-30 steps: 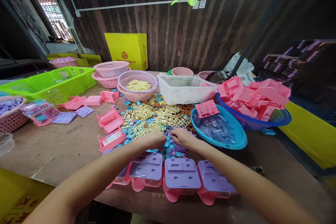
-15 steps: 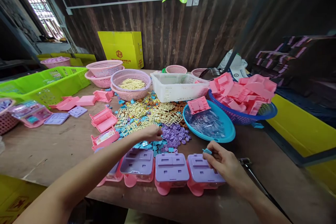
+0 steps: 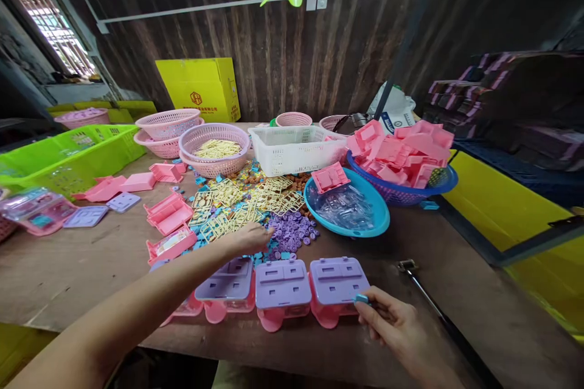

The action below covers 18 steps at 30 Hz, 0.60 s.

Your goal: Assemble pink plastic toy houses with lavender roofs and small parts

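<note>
Between thumb and fingertips of my right hand (image 3: 392, 319) is a small blue plastic piece (image 3: 361, 298), held by the right end of a pink box with a purple lid (image 3: 340, 285). Similar lidded boxes stand in a row to its left, one in the middle with its purple lid (image 3: 283, 292) showing slots. My left hand (image 3: 253, 238) reaches over the row to the loose parts, beside the purple round pieces (image 3: 294, 232). Its fingers are curled, and whatever they hold is hidden. Cream part frames (image 3: 228, 191) and blue pieces lie around it.
A blue bowl (image 3: 381, 219) of clear parts stands behind the row, a basket with pink parts (image 3: 406, 149) beyond it. A white basket (image 3: 296, 155) and pink baskets (image 3: 214, 164) stand farther back. A metal-headed tool with a dark handle (image 3: 438, 310) lies at right.
My right hand has moved down and towards the front of the rightmost box, still pinching the blue piece. My left hand stays at the loose parts. The whole view has shifted slightly.
</note>
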Tool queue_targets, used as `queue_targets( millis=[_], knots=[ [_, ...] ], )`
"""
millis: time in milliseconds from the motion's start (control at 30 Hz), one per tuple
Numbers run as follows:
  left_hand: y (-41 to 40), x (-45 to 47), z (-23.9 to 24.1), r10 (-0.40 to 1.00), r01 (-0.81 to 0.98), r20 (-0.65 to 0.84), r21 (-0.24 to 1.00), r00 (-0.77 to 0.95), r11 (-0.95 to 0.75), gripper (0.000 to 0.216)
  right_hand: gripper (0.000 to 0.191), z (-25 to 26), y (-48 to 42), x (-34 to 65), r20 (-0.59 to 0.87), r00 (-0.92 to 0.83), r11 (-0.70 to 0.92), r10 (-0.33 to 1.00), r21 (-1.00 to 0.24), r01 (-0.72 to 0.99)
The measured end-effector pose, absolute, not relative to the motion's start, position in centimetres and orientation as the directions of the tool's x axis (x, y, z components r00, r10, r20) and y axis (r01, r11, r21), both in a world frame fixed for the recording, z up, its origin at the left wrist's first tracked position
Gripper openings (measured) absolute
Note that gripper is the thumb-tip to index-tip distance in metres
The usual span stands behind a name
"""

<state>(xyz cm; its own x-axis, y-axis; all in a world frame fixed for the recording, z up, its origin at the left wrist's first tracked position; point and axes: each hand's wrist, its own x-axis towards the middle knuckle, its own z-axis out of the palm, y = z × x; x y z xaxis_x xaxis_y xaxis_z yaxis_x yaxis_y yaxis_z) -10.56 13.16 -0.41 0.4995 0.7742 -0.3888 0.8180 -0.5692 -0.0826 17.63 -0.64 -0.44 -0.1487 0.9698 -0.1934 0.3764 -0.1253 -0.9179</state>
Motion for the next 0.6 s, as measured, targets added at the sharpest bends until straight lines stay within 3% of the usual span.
queue_targets(
  millis=[200,467,600],
  knots=[
    [13.6,-10.5,-0.7,0.784,0.822,-0.377,-0.094,0.493,-0.562,0.012,0.034,-2.0,-1.5,18.0,-0.171,-0.12,-0.119,0.978,-0.929,0.351],
    [13.0,-10.0,1.8,0.889,0.901,-0.227,-0.09,0.397,-0.425,0.023,0.032,-4.0,-2.7,16.6,-0.174,-0.085,-0.133,0.981,-0.924,0.359],
    [10.1,-6.5,2.8,0.92,0.922,-0.123,-0.067,0.372,-0.381,0.029,0.032,-5.9,-3.2,14.9,-0.101,-0.023,-0.085,0.995,-0.92,0.383]
  ],
)
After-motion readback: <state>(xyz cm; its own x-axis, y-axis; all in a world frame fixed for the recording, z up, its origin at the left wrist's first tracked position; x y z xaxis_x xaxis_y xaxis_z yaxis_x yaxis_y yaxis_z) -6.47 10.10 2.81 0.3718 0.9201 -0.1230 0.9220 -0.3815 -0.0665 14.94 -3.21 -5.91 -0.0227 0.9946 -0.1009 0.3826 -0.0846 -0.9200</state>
